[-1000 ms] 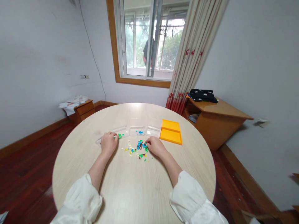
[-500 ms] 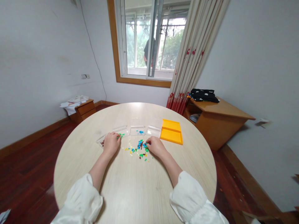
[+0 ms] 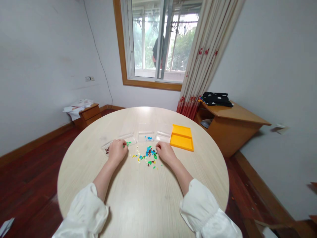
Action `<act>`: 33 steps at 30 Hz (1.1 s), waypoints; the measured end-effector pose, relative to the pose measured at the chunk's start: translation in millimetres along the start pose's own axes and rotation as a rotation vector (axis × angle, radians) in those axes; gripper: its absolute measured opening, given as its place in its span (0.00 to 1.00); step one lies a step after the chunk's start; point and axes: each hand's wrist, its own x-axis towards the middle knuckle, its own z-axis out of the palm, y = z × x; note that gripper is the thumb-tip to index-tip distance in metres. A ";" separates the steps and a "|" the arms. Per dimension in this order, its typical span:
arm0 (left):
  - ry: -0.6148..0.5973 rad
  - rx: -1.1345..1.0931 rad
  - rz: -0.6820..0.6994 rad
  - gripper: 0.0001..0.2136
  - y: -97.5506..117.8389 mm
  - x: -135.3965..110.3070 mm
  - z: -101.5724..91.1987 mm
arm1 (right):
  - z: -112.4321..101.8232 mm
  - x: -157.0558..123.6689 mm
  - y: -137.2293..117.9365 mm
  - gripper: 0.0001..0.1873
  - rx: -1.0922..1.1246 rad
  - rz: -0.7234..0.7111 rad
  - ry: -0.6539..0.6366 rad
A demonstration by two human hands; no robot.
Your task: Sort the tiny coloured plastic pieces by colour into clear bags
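Observation:
My left hand (image 3: 118,151) is closed, its fingertips curled at the near side of a clear tray (image 3: 130,137) that holds green pieces (image 3: 128,143). Part of another clear tray (image 3: 104,148), with dark brown pieces (image 3: 107,149) in it, shows to the left of that hand. My right hand (image 3: 165,152) has its thumb and fingers pinched at the right edge of a loose pile of small coloured pieces (image 3: 150,152) on the table. Whatever either hand holds is hidden by the fingers. Blue pieces (image 3: 148,138) lie in the middle clear tray (image 3: 142,140).
A further clear tray (image 3: 162,137) stands behind my right hand, beside an opened yellow case (image 3: 182,142). Everything rests on a round pale table (image 3: 143,198). Against the walls are a wooden desk (image 3: 237,115) and a small cabinet (image 3: 90,114). Someone (image 3: 156,53) is visible beyond the window.
The view has tipped down slightly. My right fingertips have drawn back a little from the pile. My left hand stays at the tray with the green pieces.

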 end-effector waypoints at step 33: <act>0.289 -0.428 0.298 0.06 17.5 -6.6 24.8 | 32.5 5.5 -0.2 0.16 0.242 -0.217 0.133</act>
